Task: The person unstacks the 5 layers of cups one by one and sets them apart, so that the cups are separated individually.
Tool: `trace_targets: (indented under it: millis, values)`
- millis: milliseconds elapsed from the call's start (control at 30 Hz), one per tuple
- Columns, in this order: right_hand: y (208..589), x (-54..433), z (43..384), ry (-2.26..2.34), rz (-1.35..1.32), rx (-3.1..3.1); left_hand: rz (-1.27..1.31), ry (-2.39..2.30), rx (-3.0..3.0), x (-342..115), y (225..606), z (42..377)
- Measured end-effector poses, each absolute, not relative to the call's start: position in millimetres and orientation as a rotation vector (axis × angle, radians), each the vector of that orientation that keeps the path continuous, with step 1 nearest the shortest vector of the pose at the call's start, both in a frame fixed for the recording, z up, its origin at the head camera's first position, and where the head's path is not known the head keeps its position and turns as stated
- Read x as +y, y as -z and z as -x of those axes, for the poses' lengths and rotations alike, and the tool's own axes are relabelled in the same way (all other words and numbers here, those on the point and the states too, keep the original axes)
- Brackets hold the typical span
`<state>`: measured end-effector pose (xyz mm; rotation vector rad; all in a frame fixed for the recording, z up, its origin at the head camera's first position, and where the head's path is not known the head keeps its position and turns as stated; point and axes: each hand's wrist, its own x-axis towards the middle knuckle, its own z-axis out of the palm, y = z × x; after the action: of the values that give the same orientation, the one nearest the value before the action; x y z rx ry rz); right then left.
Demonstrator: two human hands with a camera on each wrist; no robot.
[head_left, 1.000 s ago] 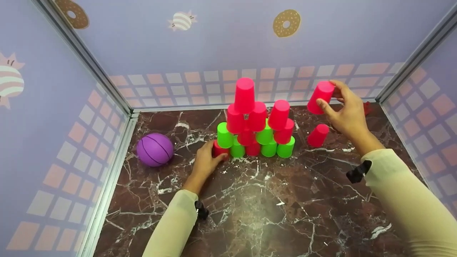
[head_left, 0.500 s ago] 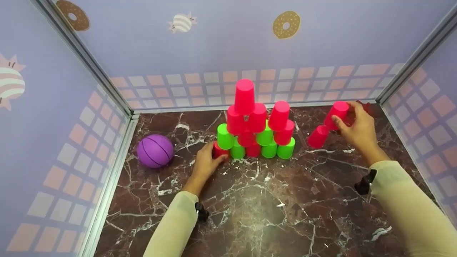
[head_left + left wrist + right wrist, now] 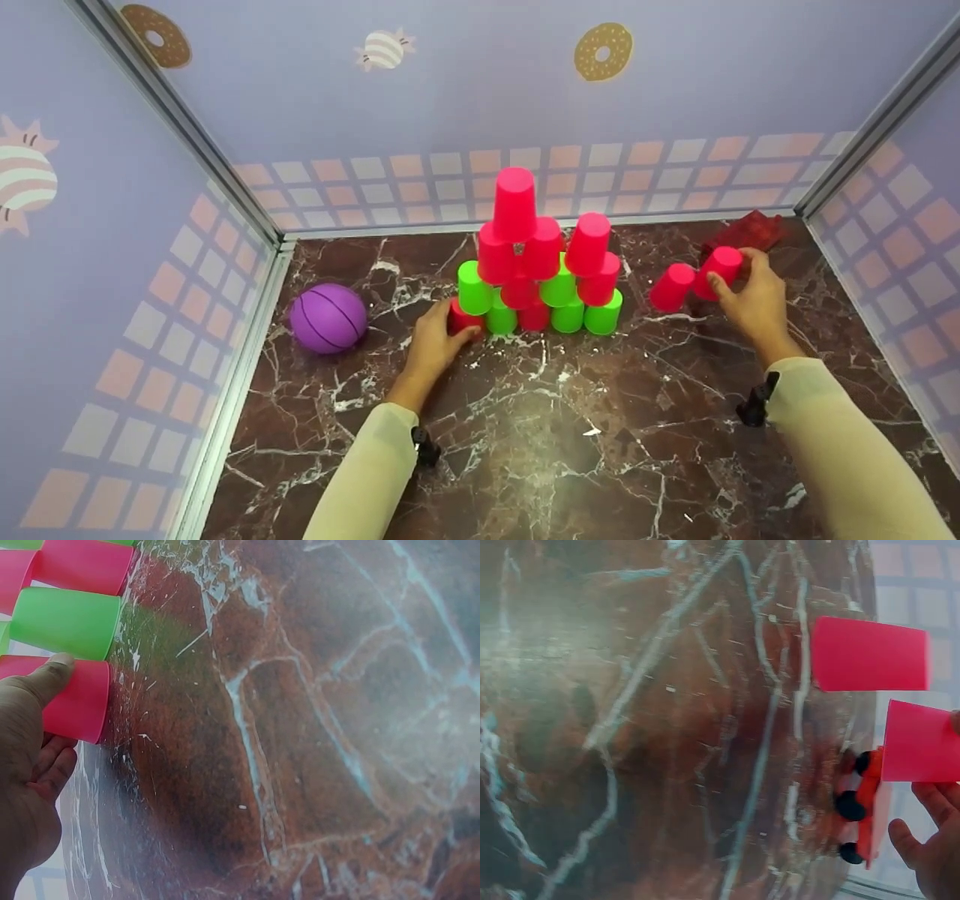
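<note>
Red-pink and green upside-down cups form a stepped pyramid in the middle of the head view, with a single pink cup (image 3: 514,202) highest. My left hand (image 3: 431,341) holds the red cup (image 3: 79,701) at the pyramid's lower left end, thumb on its near side. To the right of the pyramid, my right hand (image 3: 757,300) grips a pink cup (image 3: 718,274) upside down by its side. Close to its left stands another pink cup (image 3: 672,288) on the table. In the right wrist view the held cup's rim (image 3: 886,739) is raised off the tabletop.
A purple ball (image 3: 328,319) with black lines sits left of the pyramid. Behind the right hand, by the back right corner, is a red toy vehicle (image 3: 866,802) with black wheels. Patterned walls enclose the dark marbled table (image 3: 540,450) at the back and both sides.
My right hand has carried its cup rightward, then down beside the lone standing cup, uncovering more of the red toy vehicle. The left hand and the pyramid stay as they were.
</note>
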<state>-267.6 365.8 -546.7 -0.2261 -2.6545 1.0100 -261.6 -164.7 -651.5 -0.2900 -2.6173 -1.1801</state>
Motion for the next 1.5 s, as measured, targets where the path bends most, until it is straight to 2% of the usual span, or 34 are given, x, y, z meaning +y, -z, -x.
trace_targets:
  millis: [267,667,733,967,1100,1167,1333,1500]
  values:
    - [565.3,365.3,266.6,-0.988,0.266,-2.719,0.286,1.18,-2.602,-161.8,637.8,253.3]
    - [577.7,368.0,265.0,-1.046,0.246,-2.801,0.307,1.122,-2.631,-167.9,668.5,271.0]
    - [577.7,368.1,265.1,-1.045,0.239,-2.802,0.324,1.141,-2.619,-166.7,657.3,266.0]
    - [577.1,367.8,263.9,-1.036,0.221,-2.795,0.321,1.186,-2.579,-164.9,653.5,261.1]
    - [575.0,368.5,263.4,-1.025,0.205,-2.792,0.277,1.202,-2.625,-157.0,624.6,247.8]
    - [571.9,368.6,263.5,-1.017,0.191,-2.786,0.272,1.184,-2.658,-159.4,630.3,251.2]
    - [557.5,367.0,266.3,-1.006,0.135,-2.748,0.274,1.096,-2.693,-171.9,676.5,273.3]
    - [536.4,360.7,271.3,-1.01,0.066,-2.69,0.269,1.101,-2.67,-167.2,666.4,267.9]
